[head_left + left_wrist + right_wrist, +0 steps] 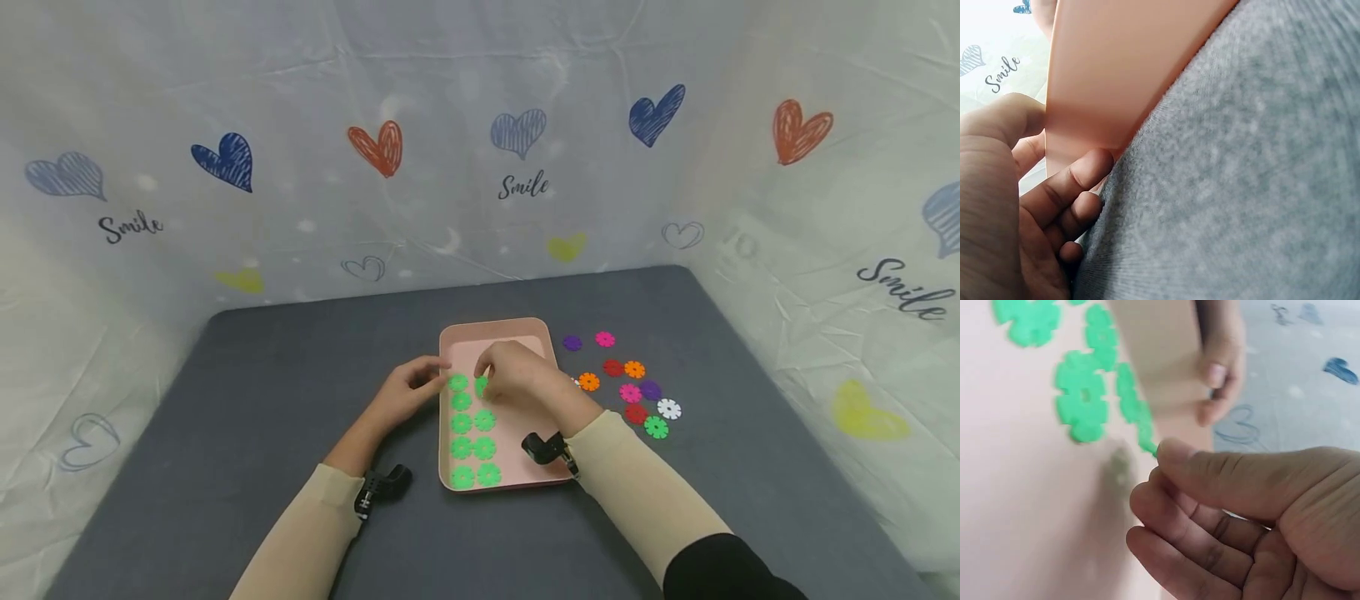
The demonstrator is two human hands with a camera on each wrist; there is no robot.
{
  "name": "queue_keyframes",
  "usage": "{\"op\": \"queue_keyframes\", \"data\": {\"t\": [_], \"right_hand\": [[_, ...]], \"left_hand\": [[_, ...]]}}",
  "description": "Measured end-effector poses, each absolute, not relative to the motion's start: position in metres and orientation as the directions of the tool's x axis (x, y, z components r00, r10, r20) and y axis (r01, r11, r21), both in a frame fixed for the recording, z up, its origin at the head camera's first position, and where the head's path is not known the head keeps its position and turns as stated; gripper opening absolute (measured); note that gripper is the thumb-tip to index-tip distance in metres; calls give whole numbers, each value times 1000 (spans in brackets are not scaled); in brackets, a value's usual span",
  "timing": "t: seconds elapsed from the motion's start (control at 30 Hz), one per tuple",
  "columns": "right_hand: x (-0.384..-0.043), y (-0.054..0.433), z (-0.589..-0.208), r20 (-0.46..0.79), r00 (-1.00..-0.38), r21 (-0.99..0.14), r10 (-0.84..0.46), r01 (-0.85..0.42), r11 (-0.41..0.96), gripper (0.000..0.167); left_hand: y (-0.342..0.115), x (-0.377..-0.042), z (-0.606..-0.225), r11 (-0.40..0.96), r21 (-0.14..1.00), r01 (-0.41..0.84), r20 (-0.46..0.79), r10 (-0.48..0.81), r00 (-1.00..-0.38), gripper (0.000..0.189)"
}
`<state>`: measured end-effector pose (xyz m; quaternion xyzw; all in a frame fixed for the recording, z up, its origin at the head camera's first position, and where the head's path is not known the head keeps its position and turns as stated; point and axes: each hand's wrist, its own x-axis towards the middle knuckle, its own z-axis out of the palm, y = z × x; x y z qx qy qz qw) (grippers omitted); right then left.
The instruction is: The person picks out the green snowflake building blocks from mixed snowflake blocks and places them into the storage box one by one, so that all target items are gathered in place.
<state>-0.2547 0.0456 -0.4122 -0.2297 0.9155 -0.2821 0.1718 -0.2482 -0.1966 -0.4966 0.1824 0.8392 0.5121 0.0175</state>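
Observation:
A pink tray (pixel 517 454) lies on the grey cloth, with green notched plastic discs (pixel 461 447) in two columns along its left side. My left hand (pixel 408 390) holds the tray's left rim, its lower fingers (pixel 1088 169) against the outer wall in the left wrist view. Over the tray, my right hand (pixel 521 371) pinches a green disc (pixel 481 386) at the top of the second column. In the right wrist view the thumb and forefinger meet at their tips, and they mostly hide that disc.
Right of the tray lie loose discs: purple (pixel 572 342), pink (pixel 605 339), orange (pixel 634 369), red (pixel 636 414), white (pixel 669 408) and green (pixel 656 427). A curtain (pixel 450 217) printed with hearts stands behind the table. Each wrist wears a small black camera (pixel 543 448).

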Motion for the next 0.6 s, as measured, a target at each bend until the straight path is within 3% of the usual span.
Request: {"op": "queue_keyframes", "data": {"t": [0.37, 0.6], "right_hand": [[-249, 39, -424, -198, -848, -463, -492, -361, 809, 17], [-237, 63, -410, -124, -843, -554, -523, -379, 741, 26]], "left_hand": [[-199, -250, -499, 365, 868, 337, 210, 345, -915, 28], [-200, -250, -500, 389, 854, 346, 214, 343, -915, 27]]}}
